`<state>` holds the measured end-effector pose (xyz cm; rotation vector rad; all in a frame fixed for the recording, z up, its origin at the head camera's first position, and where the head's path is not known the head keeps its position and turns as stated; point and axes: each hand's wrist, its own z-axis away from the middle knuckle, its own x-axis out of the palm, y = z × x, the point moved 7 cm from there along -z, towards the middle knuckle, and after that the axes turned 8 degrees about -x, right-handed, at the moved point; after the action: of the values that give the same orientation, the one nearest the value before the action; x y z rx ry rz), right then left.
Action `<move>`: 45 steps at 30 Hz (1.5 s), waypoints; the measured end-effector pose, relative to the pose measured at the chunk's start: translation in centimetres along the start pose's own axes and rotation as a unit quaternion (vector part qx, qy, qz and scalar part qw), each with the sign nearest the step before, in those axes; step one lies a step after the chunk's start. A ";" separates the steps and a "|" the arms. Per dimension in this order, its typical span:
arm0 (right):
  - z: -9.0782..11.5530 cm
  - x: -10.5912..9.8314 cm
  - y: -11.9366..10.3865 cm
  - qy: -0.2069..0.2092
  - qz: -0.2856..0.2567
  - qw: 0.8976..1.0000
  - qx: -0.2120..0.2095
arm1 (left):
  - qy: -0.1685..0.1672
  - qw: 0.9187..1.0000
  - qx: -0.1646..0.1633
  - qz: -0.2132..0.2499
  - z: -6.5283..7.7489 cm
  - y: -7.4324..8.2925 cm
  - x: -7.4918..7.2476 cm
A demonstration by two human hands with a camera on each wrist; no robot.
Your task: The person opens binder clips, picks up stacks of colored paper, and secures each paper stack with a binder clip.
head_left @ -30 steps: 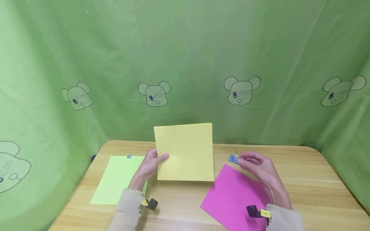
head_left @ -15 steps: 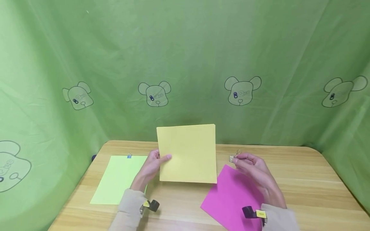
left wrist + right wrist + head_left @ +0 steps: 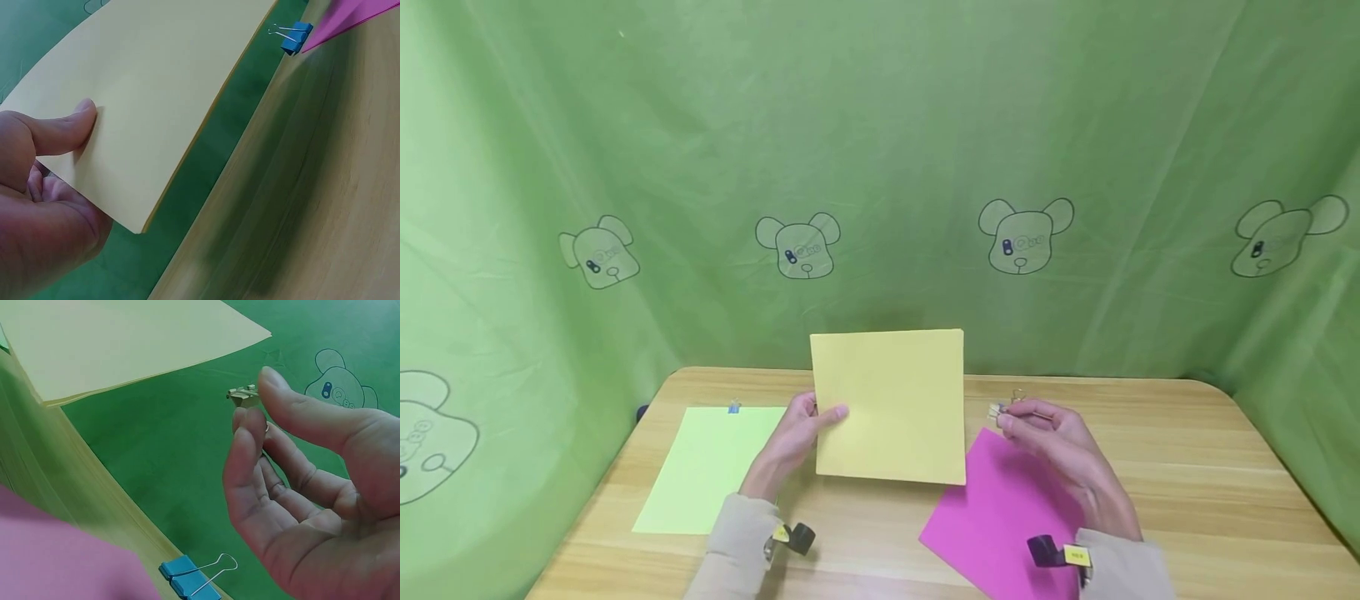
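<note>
My left hand (image 3: 792, 432) holds a small stack of yellow paper (image 3: 895, 408) above the table, thumb on the near face and fingers behind. In the right wrist view, my right hand (image 3: 312, 475) pinches a small yellowish binder clip (image 3: 244, 395) between thumb and fingers. The clip is to the right of the stack and apart from it. A blue binder clip (image 3: 190, 578) with wire handles lies on the table near the far edge, by the corner of a pink sheet (image 3: 1000, 517). The head view mostly hides this blue clip behind my right hand.
A light green sheet (image 3: 700, 475) lies on the left of the wooden table (image 3: 1210, 467), with another blue clip (image 3: 733, 407) at its top edge. A green curtain (image 3: 895, 167) with bear-head outlines surrounds the table's back and sides.
My left hand has shifted the yellow stack slightly right and down. My right hand has moved a little left with the yellowish clip, towards the stack, and the clip has turned.
</note>
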<state>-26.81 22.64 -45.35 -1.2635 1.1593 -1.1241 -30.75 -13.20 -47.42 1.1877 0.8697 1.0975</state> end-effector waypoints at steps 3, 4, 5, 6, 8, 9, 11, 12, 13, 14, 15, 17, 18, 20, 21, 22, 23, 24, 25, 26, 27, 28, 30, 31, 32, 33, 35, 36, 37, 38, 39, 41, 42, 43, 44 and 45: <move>-0.1 0.1 0.0 -0.002 -0.017 1.000 -0.005 | 0.001 1.000 -0.001 -0.008 0.0 -0.1 0.1; -0.1 0.1 0.0 -0.002 -0.024 1.000 -0.006 | 0.000 1.000 -0.001 -0.010 0.0 -0.1 0.1; -0.1 0.1 -0.1 -0.003 -0.027 1.000 -0.008 | 0.000 1.000 -0.002 -0.011 0.0 -0.2 0.2; -0.1 0.1 -0.1 -0.004 -0.029 1.000 -0.010 | 0.000 1.000 -0.004 -0.013 0.0 -0.2 0.2; -0.2 0.2 -0.1 -0.005 -0.031 0.999 -0.012 | -0.003 1.000 -0.005 -0.014 -0.1 -0.2 0.3; -0.2 0.2 -0.1 -0.005 -0.032 0.999 -0.013 | -0.004 1.000 -0.006 -0.013 -0.1 -0.2 0.3; -0.2 0.2 0.0 -0.004 -0.035 0.999 -0.014 | -0.007 1.000 -0.007 -0.011 -0.1 -0.2 0.4; -0.2 0.3 0.0 -0.004 -0.037 0.999 -0.014 | -0.008 1.000 -0.008 -0.011 0.0 -0.2 0.4; -0.1 0.3 0.0 -0.003 -0.039 0.999 -0.013 | -0.009 1.000 -0.008 -0.011 -0.1 -0.2 0.5; -0.1 0.3 0.1 -0.002 -0.041 0.999 -0.013 | -0.010 1.000 -0.008 -0.013 0.0 -0.2 0.5; -0.1 0.4 0.1 -0.002 -0.043 0.999 -0.012 | -0.011 1.000 -0.007 -0.014 0.0 -0.2 0.6; -0.1 0.5 0.0 -0.004 -0.044 0.999 -0.013 | -0.012 1.000 -0.006 -0.016 -0.1 -0.2 0.7; -0.1 0.5 0.0 -0.006 -0.043 0.999 -0.014 | -0.013 1.000 -0.006 -0.018 -0.1 -0.2 0.7; -0.1 0.6 -0.1 -0.009 -0.040 0.999 -0.016 | -0.013 1.000 -0.006 -0.022 -0.1 -0.3 0.8; 0.0 0.6 -0.1 -0.013 -0.038 0.999 -0.018 | -0.013 1.000 -0.007 -0.021 -0.1 -0.3 0.9; -0.1 0.7 -0.2 -0.015 -0.036 0.999 -0.019 | -0.013 1.000 -0.008 -0.023 0.0 -0.3 0.9; -0.1 0.7 -0.2 -0.017 -0.033 0.999 -0.019 | -0.013 1.000 -0.008 -0.023 -0.1 -0.3 1.0; -0.1 0.8 -0.2 -0.018 -0.032 0.999 -0.020 | -0.014 1.000 -0.009 -0.024 -0.1 -0.3 1.1; -0.1 0.9 -0.2 -0.020 -0.031 0.999 -0.019 | -0.016 1.000 -0.009 -0.023 -0.1 -0.4 1.1; -0.1 0.9 -0.2 -0.022 -0.031 0.999 -0.019 | -0.018 1.000 -0.008 -0.022 -0.1 -0.3 1.2; -0.1 0.9 -0.2 -0.023 -0.029 0.999 -0.019 | -0.019 1.000 -0.008 -0.021 0.0 -0.3 1.3; -0.1 1.0 -0.2 -0.021 -0.030 0.999 -0.016 | -0.020 1.000 -0.007 -0.020 -0.1 -0.3 1.3; -0.1 1.0 -0.2 -0.024 -0.029 0.999 -0.015 | -0.021 1.000 -0.007 -0.021 -0.1 -0.4 1.3; 0.0 1.0 -0.3 -0.027 -0.028 0.999 -0.016 | -0.020 1.000 -0.007 -0.021 -0.1 -0.4 1.3; 0.0 1.0 -0.3 -0.027 -0.028 0.999 -0.016 | -0.019 1.000 -0.007 -0.023 -0.1 -0.4 1.3; 0.0 1.0 -0.3 -0.028 -0.028 0.999 -0.016 | -0.018 1.000 -0.008 -0.023 -0.1 -0.4 1.3; 0.1 1.0 -0.4 -0.029 -0.027 0.999 -0.018 | -0.018 1.000 -0.009 -0.022 -0.1 -0.4 1.3; 0.1 1.0 -0.4 -0.029 -0.025 0.999 -0.019 | -0.018 1.000 -0.008 -0.021 -0.1 -0.4 1.4; 0.1 1.0 -0.4 -0.029 -0.024 0.999 -0.018 | -0.018 1.000 -0.008 -0.019 -0.1 -0.4 1.4; 0.1 1.0 -0.4 -0.028 -0.024 0.999 -0.019 | -0.019 1.000 -0.007 -0.020 -0.1 -0.3 1.4; 0.1 1.0 -0.4 -0.027 -0.021 0.999 -0.020 | -0.020 1.000 -0.007 -0.019 0.0 -0.3 1.4; 0.1 1.0 -0.5 -0.026 -0.017 0.999 -0.023 | -0.022 1.000 -0.007 -0.019 0.0 -0.3 1.5; 0.1 1.0 -0.4 -0.026 -0.015 0.999 -0.023 | -0.022 1.000 -0.008 -0.020 0.0 -0.3 1.5; 0.0 1.0 -0.4 -0.026 -0.014 0.999 -0.024 | -0.023 0.999 -0.007 -0.021 0.0 -0.2 1.5; 0.0 1.0 -0.4 -0.026 -0.011 0.999 -0.026 | -0.024 0.999 -0.007 -0.022 0.1 -0.2 1.6; 0.0 1.0 -0.5 -0.026 -0.008 0.999 -0.027 | -0.024 0.999 -0.007 -0.021 0.1 -0.2 1.6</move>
<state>-26.70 21.68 -44.90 -1.3384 1.1493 -1.0728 -30.22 -11.69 -47.56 1.1749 0.8451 1.0340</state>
